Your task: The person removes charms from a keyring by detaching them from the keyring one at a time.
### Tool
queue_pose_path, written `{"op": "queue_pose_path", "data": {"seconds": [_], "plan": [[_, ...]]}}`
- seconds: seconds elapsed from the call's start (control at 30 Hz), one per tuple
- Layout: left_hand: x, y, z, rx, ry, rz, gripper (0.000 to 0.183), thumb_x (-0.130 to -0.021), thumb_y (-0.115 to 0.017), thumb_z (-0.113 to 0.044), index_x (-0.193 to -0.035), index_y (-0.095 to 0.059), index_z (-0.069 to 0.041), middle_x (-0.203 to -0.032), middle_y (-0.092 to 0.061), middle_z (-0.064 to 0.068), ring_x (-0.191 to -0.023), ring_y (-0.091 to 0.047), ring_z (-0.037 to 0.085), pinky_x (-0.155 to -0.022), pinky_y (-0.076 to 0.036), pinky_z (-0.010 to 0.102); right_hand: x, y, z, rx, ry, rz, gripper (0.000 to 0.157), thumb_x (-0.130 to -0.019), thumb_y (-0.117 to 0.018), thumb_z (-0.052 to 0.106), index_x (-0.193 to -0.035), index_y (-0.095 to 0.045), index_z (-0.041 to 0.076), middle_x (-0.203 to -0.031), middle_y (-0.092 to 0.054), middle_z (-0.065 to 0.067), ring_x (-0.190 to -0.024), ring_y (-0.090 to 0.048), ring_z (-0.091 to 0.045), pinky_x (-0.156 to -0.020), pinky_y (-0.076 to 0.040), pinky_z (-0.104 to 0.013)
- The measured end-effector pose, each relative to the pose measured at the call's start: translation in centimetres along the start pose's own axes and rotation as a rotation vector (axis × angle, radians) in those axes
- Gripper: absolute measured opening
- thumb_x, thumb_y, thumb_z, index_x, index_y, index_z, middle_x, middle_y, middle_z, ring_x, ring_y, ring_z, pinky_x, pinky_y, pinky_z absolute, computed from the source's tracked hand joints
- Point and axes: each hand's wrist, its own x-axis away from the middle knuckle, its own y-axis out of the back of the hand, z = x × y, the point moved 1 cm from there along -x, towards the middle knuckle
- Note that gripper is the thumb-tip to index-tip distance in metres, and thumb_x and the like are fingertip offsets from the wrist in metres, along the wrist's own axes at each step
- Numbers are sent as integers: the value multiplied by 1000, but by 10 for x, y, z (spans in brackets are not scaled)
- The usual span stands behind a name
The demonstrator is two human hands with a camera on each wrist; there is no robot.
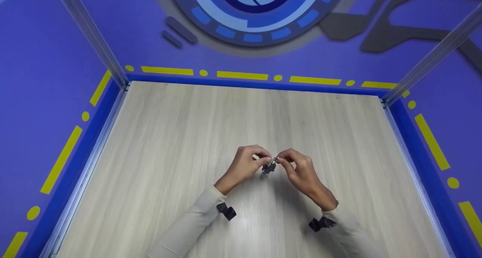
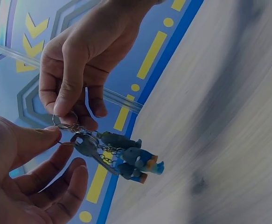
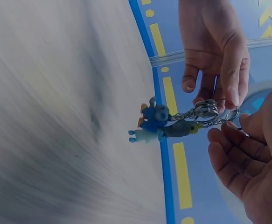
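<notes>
A bunch of keyrings (image 1: pixel 269 168) hangs between the two hands, held above the tabletop. My left hand (image 1: pixel 244 163) pinches a metal ring between thumb and index finger. My right hand (image 1: pixel 300 170) pinches a ring (image 2: pixel 56 120) from the other side, its fingertips close to the left ones. Below the rings dangle a metal key (image 2: pixel 85 145), short chains and several small figurines. One figurine is grey-blue with orange parts (image 2: pixel 140 159); a longer grey one (image 3: pixel 178 129) shows in the right wrist view. The fingertips partly cover the rings.
A light wood-grain table (image 1: pixel 241 118) lies under both hands. Blue-purple panels with yellow dashes (image 1: pixel 242 75) stand around its back and sides, with metal posts (image 1: pixel 94 35) at the corners. Both forearms wear light sleeves with small black wrist cameras (image 1: pixel 226 211).
</notes>
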Motion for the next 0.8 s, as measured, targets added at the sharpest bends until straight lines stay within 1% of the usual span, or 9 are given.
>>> {"op": "queue_pose_path", "data": {"seconds": [0.17,0.27,0.37,0.47,0.53,0.63,0.7,0.8], "plan": [[0,2,4,80,6,-22,6,-99,-83,-10,-99,-85,-4,-99,-81,3,-89,-71,8,-75,-59,28,-1,-1,-3,-62,-54,-36,14,-97,-77,-9,-99,-74,4,-94,-78,-3,-79,-72,-18,-77,-55,-15],[1,4,6,101,20,-9,8,-101,-81,-11,-101,-84,-3,-100,-81,5,-89,-71,9,-74,-58,27,-1,-1,-4,-102,-81,-46,15,-97,-77,-10,-98,-74,4,-93,-78,-3,-76,-70,-19,-74,-54,-16],[2,5,5,74,36,23,7,-102,-80,-10,-102,-83,-4,-102,-81,4,-91,-70,9,-77,-60,29,-1,-1,-2,-122,-102,-45,14,-98,-76,-9,-99,-75,4,-94,-78,-4,-75,-70,-19,-73,-54,-16],[1,6,3,22,43,51,5,-102,-79,-9,-102,-83,-6,-103,-80,2,-93,-70,9,-79,-62,30,-2,0,0,-111,-105,-33,13,-99,-76,-8,-101,-75,5,-95,-78,-4,-77,-71,-18,-75,-55,-17],[1,6,2,-13,37,61,5,-101,-80,-9,-102,-84,-6,-102,-80,1,-94,-70,9,-80,-61,29,-3,0,2,-90,-93,-21,12,-99,-76,-7,-101,-74,4,-96,-78,-4,-80,-73,-18,-77,-56,-18],[-1,5,-1,-62,10,62,4,-100,-80,-8,-102,-84,-6,-100,-79,0,-94,-70,10,-79,-59,26,-4,0,4,-39,-49,-2,10,-100,-76,-6,-101,-73,3,-96,-78,-6,-84,-75,-18,-80,-58,-20],[-1,5,-3,-89,-17,61,4,-100,-80,-7,-102,-84,-6,-99,-79,1,-92,-70,11,-78,-57,26,-4,0,4,1,-13,13,8,-101,-76,-5,-102,-72,2,-97,-77,-8,-86,-75,-17,-80,-59,-22],[-2,4,-5,-121,-51,63,4,-100,-80,-7,-101,-84,-5,-97,-80,3,-89,-70,12,-77,-56,27,-4,-1,5,42,45,28,10,-100,-75,-7,-103,-71,2,-98,-76,-8,-86,-74,-17,-77,-60,-27]]}}
